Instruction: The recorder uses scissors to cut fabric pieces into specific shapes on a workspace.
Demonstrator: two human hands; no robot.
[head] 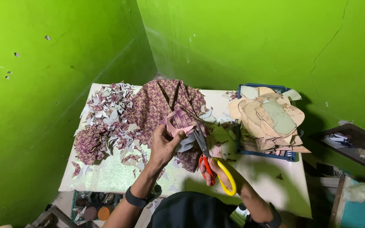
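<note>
A: What has the left hand (163, 145) got?

B: A small piece of purple-and-pink woven-pattern fabric (178, 122) — thumb and fingers pinched shut on its lower edge, holding it up over the middle of the white table (115, 175).

A: And the right hand (211, 169)?

B: Its fingers are closed through the handles of the scissors (210, 158) — 1 loop red, 1 yellow. The blades point up and away toward the held piece, slightly parted at its right edge; whether they bite the fabric I cannot tell.

A: What lies around them?

B: Behind the hands, a heap of the same patterned cloth (161, 99). To the left, scattered cut scraps (106, 114). To the right, a blue tray (267, 154) stacked with tan cardboard templates (267, 118), set against the green wall (254, 42).
</note>
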